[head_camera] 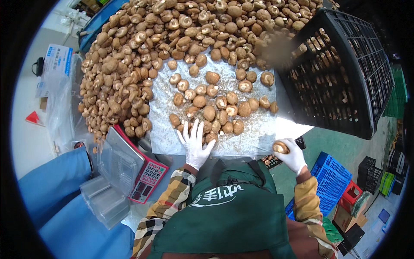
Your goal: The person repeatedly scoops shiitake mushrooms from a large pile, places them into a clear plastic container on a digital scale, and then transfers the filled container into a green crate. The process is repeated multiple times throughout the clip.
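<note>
My left hand (196, 144), in a white glove, lies palm down with its fingers spread over the near side of a group of loose shiitake mushrooms (208, 113). Beside its thumb is a round brown mushroom cap (212, 138). Some mushrooms under the fingers are partly hidden. At the cloth's right front corner, my right hand (293, 156), gloved too, grips a single shiitake mushroom (280, 147). Beneath the loose mushrooms spreads a pale, dirt-speckled cloth (255, 140).
A large heap of shiitakes (113, 77) borders the cloth at the left and back. On the right leans a black plastic crate (343, 71) with mushrooms inside. A red digital scale (150, 174) and clear plastic clamshell boxes (108, 194) are at left front. Blue crates (331, 181) stand on the floor.
</note>
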Demonstrator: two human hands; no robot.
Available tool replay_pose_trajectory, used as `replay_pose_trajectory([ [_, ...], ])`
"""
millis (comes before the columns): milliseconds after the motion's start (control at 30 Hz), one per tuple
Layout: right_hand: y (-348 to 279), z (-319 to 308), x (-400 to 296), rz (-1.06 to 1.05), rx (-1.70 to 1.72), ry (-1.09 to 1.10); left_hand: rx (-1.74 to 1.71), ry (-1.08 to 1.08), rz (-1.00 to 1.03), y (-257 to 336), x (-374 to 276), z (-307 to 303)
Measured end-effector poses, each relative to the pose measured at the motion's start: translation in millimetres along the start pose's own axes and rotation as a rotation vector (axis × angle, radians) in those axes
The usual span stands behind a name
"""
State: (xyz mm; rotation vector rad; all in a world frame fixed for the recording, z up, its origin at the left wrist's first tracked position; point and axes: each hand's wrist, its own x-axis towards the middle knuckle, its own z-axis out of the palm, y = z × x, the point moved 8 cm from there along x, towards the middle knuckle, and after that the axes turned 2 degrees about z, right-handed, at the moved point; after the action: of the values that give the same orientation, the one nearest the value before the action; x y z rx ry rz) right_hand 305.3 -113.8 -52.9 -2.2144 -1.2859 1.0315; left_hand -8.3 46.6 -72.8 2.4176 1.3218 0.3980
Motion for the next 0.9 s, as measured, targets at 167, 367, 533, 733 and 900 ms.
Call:
replay_pose_trajectory([
  [167,92,3,-42,0.250,-0.369,-0.054,0.031,0.025,0.000,7,-41,5],
  [367,27,-6,-10,0.146,-0.318,0.049,-0.040,0.253,-0.119,-12,-74,-9],
  [533,-101,63,34,-0.492,-0.404,0.161,-0.131,0.305,-0.294,-71,-93,-18],
  [733,-173,131,93,-0.553,-0.444,0.224,-0.245,0.253,-0.296,-56,-103,-22],
  [900,-219,196,85,-0.779,-0.468,0.006,-0.279,0.242,-0.294,-47,-110,-18],
])
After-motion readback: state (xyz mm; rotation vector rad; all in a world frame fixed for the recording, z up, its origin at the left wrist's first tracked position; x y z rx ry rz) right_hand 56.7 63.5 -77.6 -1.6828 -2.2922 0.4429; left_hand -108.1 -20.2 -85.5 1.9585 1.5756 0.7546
